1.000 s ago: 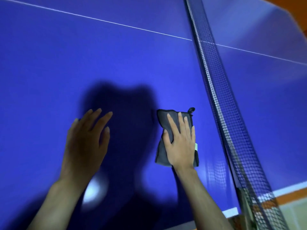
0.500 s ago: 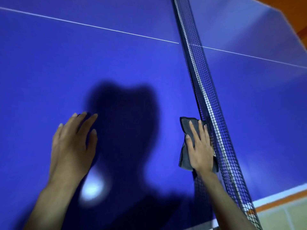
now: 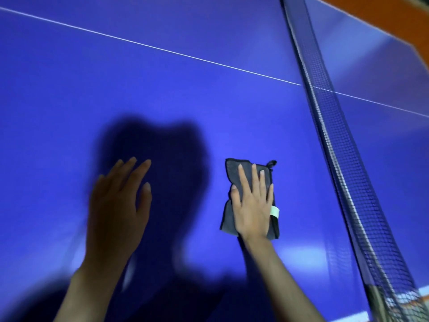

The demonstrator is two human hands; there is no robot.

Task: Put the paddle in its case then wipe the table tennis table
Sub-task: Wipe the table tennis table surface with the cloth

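Grey cloth [image 3: 234, 182] — one, half hidden under the flat-pressing right hand [image 3: 251, 205]; blurred left hand [image 3: 118, 205] lies spread on the table [image 3: 162, 101] — one net [image 3: 336, 147].

Beyond the far right corner of the playing surface you see an orange wall or floor area [image 3: 380, 10], filling the upper right corner of the view. Near the foot of the net post, at the lower right edge, you see a narrow orange strip [image 3: 417, 307] of the same colour beside a pale band; blur prevents telling what either surface is.
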